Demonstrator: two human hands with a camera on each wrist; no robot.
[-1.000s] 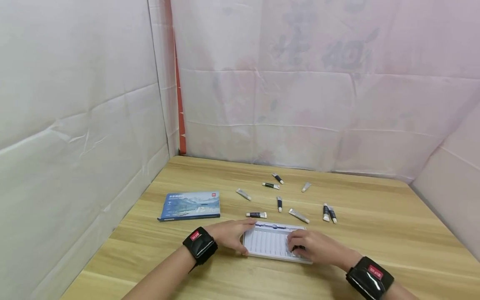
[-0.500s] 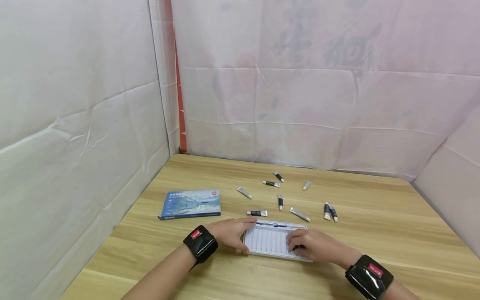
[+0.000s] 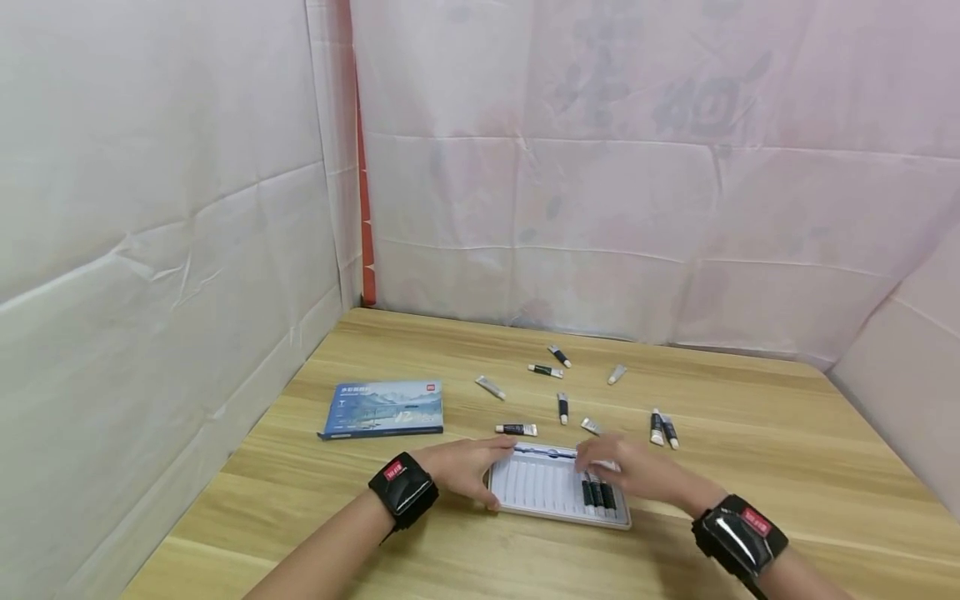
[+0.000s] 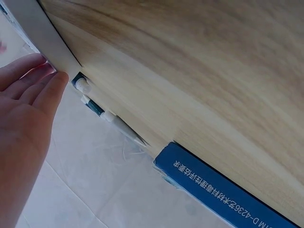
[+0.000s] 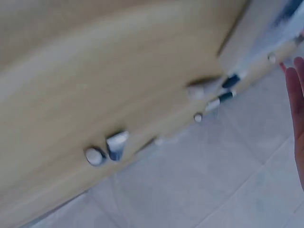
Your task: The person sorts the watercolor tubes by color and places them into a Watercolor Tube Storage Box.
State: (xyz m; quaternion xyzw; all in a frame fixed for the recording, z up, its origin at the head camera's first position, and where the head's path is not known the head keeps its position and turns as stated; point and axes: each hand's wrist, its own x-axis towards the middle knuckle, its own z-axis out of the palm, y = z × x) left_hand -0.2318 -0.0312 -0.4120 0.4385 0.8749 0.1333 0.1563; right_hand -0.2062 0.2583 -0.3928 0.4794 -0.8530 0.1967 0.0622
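Observation:
A white slotted paint tray [image 3: 536, 487] lies near the front of the table, a thin brush [image 3: 552, 454] in its far compartment. Dark paint tubes [image 3: 597, 496] lie side by side in the slots at its right end. My left hand [image 3: 461, 468] holds the tray's left end, thumb at the near corner and fingers at the far corner. My right hand [image 3: 630, 467] is over the tray's right part, fingers bent and nothing visible between them, covering the upper ends of the tubes. Just beyond it lies a silver tube [image 3: 590, 426], partly hidden by the hand.
A blue paint box [image 3: 384, 410] lies at the left. Several loose tubes are scattered behind the tray, among them a dark one [image 3: 516, 430] close to its far edge. Two more tubes [image 3: 657, 428] lie together at the right. Light cloth walls [image 3: 600, 208] border the table.
My right hand has lifted and shifted toward the tray's far edge, uncovering the dark tubes in the slots and overlapping the silver tube behind. My left hand stays on the tray.

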